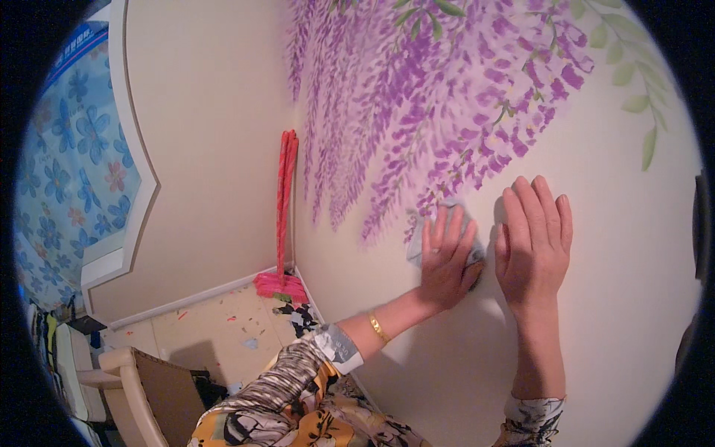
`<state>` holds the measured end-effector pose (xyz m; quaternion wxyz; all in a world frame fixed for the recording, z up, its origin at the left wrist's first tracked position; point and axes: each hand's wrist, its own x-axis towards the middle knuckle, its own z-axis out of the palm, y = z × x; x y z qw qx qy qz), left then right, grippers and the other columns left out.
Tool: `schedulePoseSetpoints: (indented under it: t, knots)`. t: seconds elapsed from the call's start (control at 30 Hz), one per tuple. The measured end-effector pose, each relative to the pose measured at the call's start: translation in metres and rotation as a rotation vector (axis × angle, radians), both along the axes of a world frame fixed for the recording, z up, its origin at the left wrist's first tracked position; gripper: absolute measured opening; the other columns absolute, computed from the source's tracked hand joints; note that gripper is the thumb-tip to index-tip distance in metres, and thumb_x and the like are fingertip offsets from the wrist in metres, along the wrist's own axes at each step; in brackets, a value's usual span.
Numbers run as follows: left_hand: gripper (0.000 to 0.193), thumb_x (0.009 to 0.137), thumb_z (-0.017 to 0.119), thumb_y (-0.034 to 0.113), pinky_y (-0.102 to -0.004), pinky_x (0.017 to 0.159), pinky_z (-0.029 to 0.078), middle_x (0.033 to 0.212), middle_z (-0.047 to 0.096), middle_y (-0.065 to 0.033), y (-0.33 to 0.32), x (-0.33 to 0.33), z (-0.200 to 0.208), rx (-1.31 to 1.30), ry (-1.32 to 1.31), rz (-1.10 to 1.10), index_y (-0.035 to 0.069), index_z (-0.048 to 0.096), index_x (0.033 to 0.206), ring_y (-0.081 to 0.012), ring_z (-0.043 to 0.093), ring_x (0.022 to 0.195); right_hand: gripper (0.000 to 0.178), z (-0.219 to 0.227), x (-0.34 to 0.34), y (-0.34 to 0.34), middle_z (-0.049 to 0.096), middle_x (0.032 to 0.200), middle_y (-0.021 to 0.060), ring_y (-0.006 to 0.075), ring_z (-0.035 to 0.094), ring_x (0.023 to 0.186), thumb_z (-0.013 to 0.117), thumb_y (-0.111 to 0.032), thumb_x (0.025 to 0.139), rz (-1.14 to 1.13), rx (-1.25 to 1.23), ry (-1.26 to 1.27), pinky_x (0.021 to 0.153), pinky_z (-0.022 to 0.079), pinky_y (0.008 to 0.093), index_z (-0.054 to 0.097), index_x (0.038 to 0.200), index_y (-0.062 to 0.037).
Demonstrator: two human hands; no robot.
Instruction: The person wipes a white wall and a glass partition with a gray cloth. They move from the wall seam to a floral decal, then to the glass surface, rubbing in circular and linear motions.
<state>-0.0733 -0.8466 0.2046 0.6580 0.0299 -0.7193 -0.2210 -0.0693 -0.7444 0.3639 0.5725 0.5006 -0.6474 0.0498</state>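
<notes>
My left hand (449, 261), a gold band on its wrist, presses a light grey-blue cloth (418, 249) against the painted wall. Its fingers lie stretched over the cloth, and a darker bunched part shows by the heel of the palm. The cloth sits at the lower tips of the purple hanging flowers (417, 112) on the wall. To the right, my right hand (535, 246) is held up against the bare pale wall (618, 298), fingers extended and with nothing in it. Whether its whole palm touches the wall is hidden.
A pink-red broom (281, 287) leans in the corner, dark scraps (304, 316) beside its head. Bits of litter lie on the floor (216, 328). A beige wooden chair (123, 365) stands at lower left. Blue floral curtain fabric (82, 171) hangs behind a white-framed opening.
</notes>
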Motion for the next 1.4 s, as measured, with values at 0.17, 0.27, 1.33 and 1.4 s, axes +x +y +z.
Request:
schedulePoseSetpoints:
  t: [0.17, 0.27, 1.33, 1.4]
  knots:
    - [0.065, 0.092, 0.056, 0.026, -0.0633, 0.116, 0.010, 0.160, 0.021, -0.0256, -0.024, 0.001, 0.059, -0.022, -0.038, -0.037, 0.002, 0.036, 0.149, -0.0470, 0.015, 0.148, 0.031, 0.005, 0.002, 0.008, 0.062, 0.131, 0.0064, 0.0254, 0.052, 0.131, 0.067, -0.011, 0.082, 0.004, -0.016, 0.012, 0.112, 0.036, 0.0465, 0.068, 0.113, -0.0097]
    - [0.067, 0.091, 0.055, 0.020, -0.0582, 0.118, 0.011, 0.160, 0.021, -0.0240, -0.050, -0.002, 0.072, 0.035, -0.009, 0.003, 0.003, 0.032, 0.152, -0.0443, 0.015, 0.149, 0.031, 0.003, -0.002, 0.009, 0.061, 0.134, 0.0069, 0.0255, 0.050, 0.133, 0.068, -0.010, 0.083, -0.039, 0.008, 0.049, 0.113, 0.035, 0.0477, 0.067, 0.114, -0.0108]
    - [0.067, 0.101, 0.037, 0.030, -0.0454, 0.123, 0.006, 0.160, 0.013, -0.0279, -0.039, -0.023, -0.199, 1.106, -0.176, -0.088, -0.009, 0.017, 0.152, -0.0395, 0.008, 0.151, 0.046, -0.009, 0.002, 0.003, 0.047, 0.150, 0.0063, 0.0308, 0.035, 0.144, 0.065, -0.012, 0.085, -0.205, 0.167, 0.029, 0.121, 0.016, 0.0538, 0.060, 0.131, -0.0116]
    - [0.068, 0.100, 0.039, 0.029, -0.0457, 0.122, 0.007, 0.160, 0.013, -0.0300, -0.033, -0.020, -0.186, 0.940, -0.196, -0.067, -0.011, 0.018, 0.151, -0.0424, 0.008, 0.150, 0.046, -0.008, 0.006, 0.002, 0.049, 0.149, 0.0064, 0.0303, 0.037, 0.144, 0.064, -0.011, 0.085, -0.182, 0.170, 0.015, 0.121, 0.017, 0.0532, 0.060, 0.131, -0.0105]
